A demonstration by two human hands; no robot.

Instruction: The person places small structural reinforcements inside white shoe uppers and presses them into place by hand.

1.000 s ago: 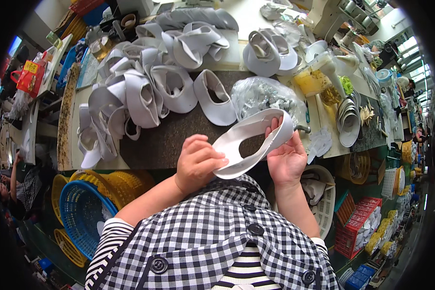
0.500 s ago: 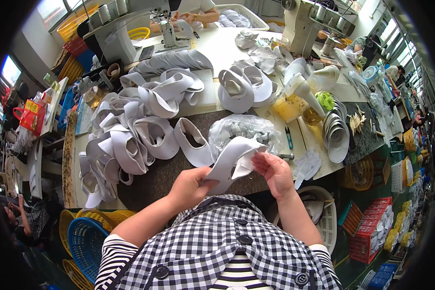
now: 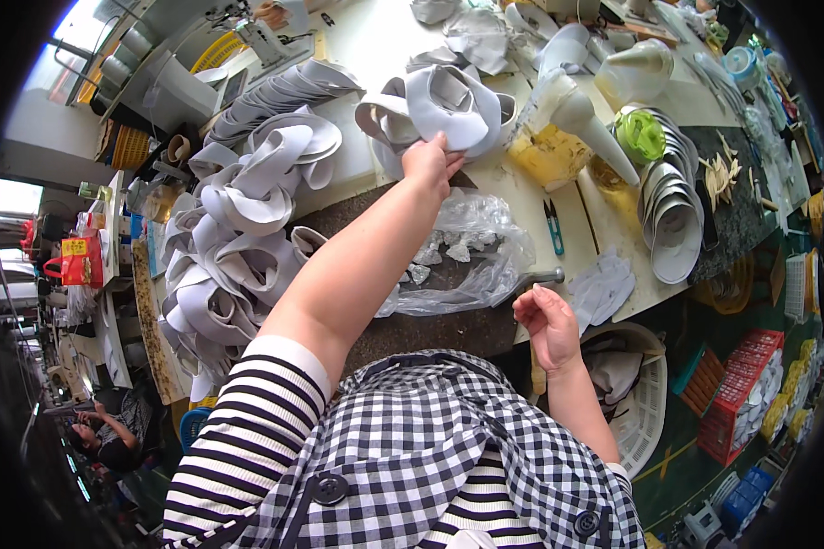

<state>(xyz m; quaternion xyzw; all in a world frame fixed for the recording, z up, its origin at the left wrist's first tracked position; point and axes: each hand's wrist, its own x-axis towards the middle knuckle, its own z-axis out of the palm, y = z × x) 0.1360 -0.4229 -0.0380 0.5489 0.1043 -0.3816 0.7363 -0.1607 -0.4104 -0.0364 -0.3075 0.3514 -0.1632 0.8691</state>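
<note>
My left hand [image 3: 430,166] reaches out to a small stack at the middle of the table. Its thumb and fingers close on the near edge of a white shoe upper [image 3: 449,105], which rests against other white uppers. My right hand [image 3: 549,328] is loosely curled by the table's front edge, fingers apart, and I see nothing held in it. It is over a hammer [image 3: 547,275], whose wooden handle shows below the fingers. Between the hands lies a clear plastic bag [image 3: 490,224] of small greyish-white pieces.
A heap of white uppers [image 3: 220,265] covers the left side. To the right are glue containers [image 3: 549,151], blue snips [image 3: 555,229], a white glove [image 3: 602,288] and nested uppers [image 3: 676,233]. A white basket [image 3: 650,393] stands below the front edge.
My left hand has carried the upper from in front of me to the middle stack. My right hand has let go of it and moved over the hammer. The view has shifted.
</note>
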